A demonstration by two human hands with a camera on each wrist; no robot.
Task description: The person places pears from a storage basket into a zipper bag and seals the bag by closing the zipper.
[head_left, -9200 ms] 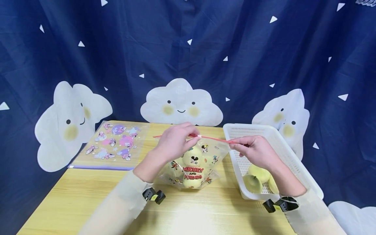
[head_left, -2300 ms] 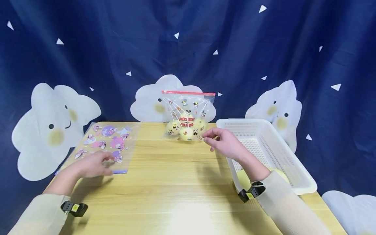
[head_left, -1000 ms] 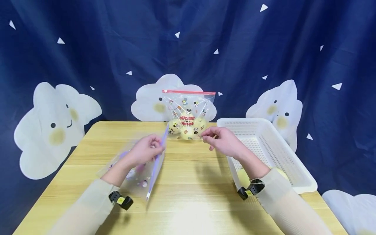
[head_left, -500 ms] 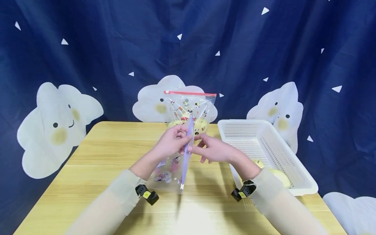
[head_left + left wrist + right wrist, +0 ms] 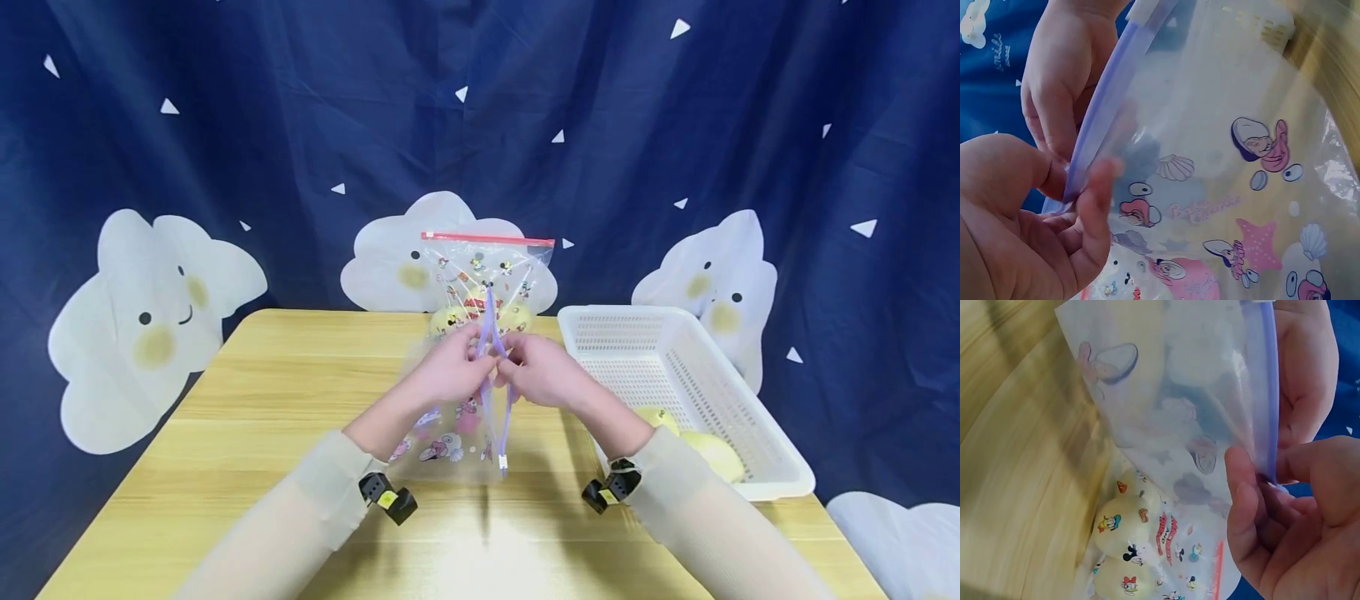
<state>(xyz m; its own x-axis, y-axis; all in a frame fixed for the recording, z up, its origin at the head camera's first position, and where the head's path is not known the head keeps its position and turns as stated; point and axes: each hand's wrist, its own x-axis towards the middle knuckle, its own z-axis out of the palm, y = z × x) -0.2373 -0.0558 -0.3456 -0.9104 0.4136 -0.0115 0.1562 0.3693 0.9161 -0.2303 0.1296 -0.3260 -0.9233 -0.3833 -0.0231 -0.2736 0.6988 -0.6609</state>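
Observation:
My left hand (image 5: 453, 364) and right hand (image 5: 543, 369) meet over the table's middle, each pinching one side of the purple zip edge (image 5: 506, 425) of a clear zip bag (image 5: 442, 450). Its two lips stand slightly apart in the head view, with the white slider (image 5: 503, 461) at the near end. The bag hangs flat, printed with pink and white cartoon shells. In the left wrist view, the left thumb and fingers (image 5: 1094, 206) grip the purple strip (image 5: 1094, 125). From the right wrist, the right hand (image 5: 1297, 531) also pinches this edge.
Behind stands a red-topped zip bag (image 5: 487, 258) holding several pale yellow round fruits (image 5: 517, 317). At right, a white plastic basket (image 5: 686, 321) holds pale yellow fruits (image 5: 716, 454). A blue cloud-patterned curtain (image 5: 300, 125) hangs behind the wooden table (image 5: 247, 400).
The red-topped bag went to the back. My left hand took the purple-edged bag from the left to the middle; my right hand joined it, and the lips have parted.

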